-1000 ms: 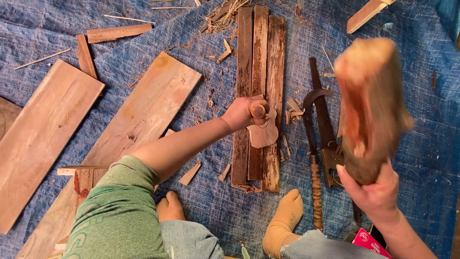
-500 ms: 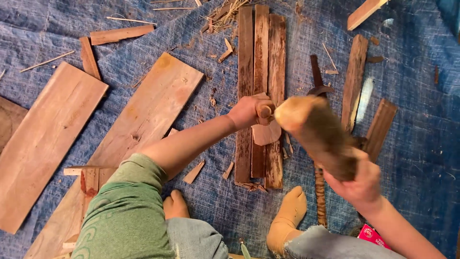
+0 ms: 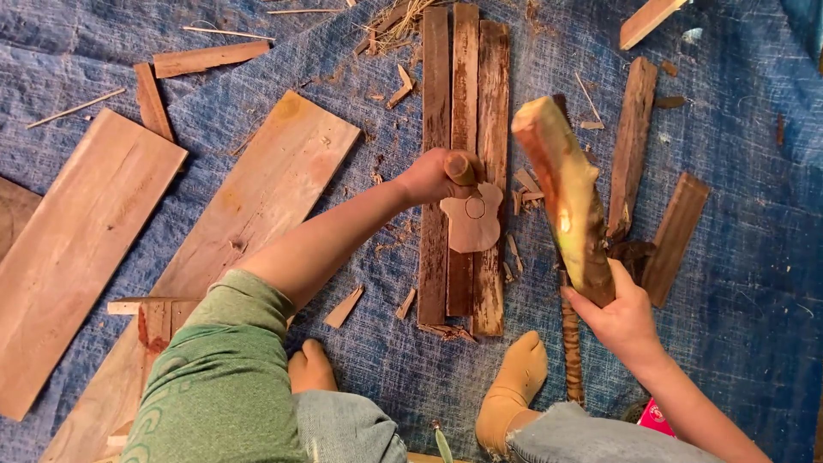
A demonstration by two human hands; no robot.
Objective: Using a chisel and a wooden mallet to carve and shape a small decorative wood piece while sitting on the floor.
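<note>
Wooden cutout (image 3: 471, 221), flat and rounded with a small circle marked near its top, lies on three narrow slats (image 3: 464, 163) set side by side on a blue tarp (image 3: 737, 283). The left hand (image 3: 435, 176) rests at the cutout's upper edge, its grip closed around a short round handle (image 3: 460, 168) that stands on the cutout. The right hand (image 3: 623, 319) is well apart to the right and lower, its grip wrapped tight around the bottom end of a thick wooden club (image 3: 566, 195). The club slants up and to the left; its pale top end is near the right slat, above and right of the cutout.

Compared with a second ago, the club has swung down from a raised position close to the camera and now lies lower, closer to the slats. The left hand and cutout have stayed in place.

Two wide boards (image 3: 257, 206) lie to the left on the tarp. Darker wood pieces (image 3: 633, 137) lie to the right of the club.
</note>
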